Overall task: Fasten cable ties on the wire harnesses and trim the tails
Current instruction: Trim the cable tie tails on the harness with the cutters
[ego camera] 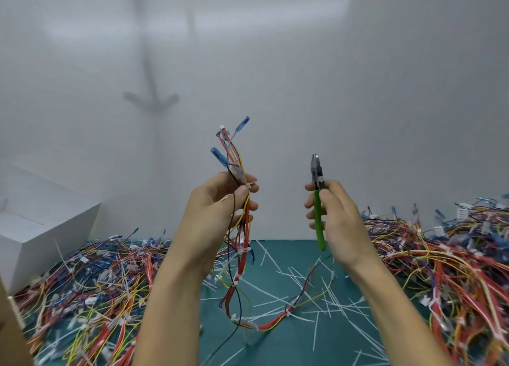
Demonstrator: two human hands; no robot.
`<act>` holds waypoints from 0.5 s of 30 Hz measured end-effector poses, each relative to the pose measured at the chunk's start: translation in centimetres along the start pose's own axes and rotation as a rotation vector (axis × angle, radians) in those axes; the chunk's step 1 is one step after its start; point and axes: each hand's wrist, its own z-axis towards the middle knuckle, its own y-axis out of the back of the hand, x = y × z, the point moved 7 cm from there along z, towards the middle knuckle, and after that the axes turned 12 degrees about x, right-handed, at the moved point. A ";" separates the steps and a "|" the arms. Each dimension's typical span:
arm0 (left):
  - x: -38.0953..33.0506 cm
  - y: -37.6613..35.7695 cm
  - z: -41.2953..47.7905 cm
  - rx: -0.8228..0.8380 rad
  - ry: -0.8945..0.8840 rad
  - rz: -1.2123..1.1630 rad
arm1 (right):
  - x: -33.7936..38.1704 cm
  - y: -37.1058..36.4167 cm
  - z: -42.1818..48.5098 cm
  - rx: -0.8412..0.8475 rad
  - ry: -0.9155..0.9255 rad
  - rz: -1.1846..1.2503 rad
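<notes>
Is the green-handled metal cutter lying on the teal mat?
No, the right hand holds the green-handled metal cutter upright above the teal mat.

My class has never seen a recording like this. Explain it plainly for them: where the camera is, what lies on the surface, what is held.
No machine: these are a person's bare hands, seen in one picture from a camera worn on their head. The left hand grips a bundle of coloured wires bound with white cable ties. The right hand holds green-handled cutting pliers, tips up. On the teal mat lie white cut-off tie tails, between a left heap and a right heap of wire harnesses.
</notes>
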 end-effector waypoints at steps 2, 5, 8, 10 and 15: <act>-0.1 0.0 0.0 -0.026 -0.011 -0.018 | 1.0 -0.7 -0.3 0.078 0.009 -0.012; -0.2 0.1 0.0 -0.054 -0.027 -0.032 | 2.4 -2.1 -0.8 0.266 0.017 -0.096; -0.2 0.0 0.0 -0.055 -0.037 -0.025 | 3.3 -3.6 -1.3 0.370 0.027 -0.258; -0.2 0.0 0.0 -0.047 -0.038 -0.021 | 3.6 -4.1 -1.5 0.373 0.032 -0.287; -0.2 0.0 0.1 -0.019 -0.053 -0.001 | 4.0 -3.8 -1.6 0.341 0.032 -0.311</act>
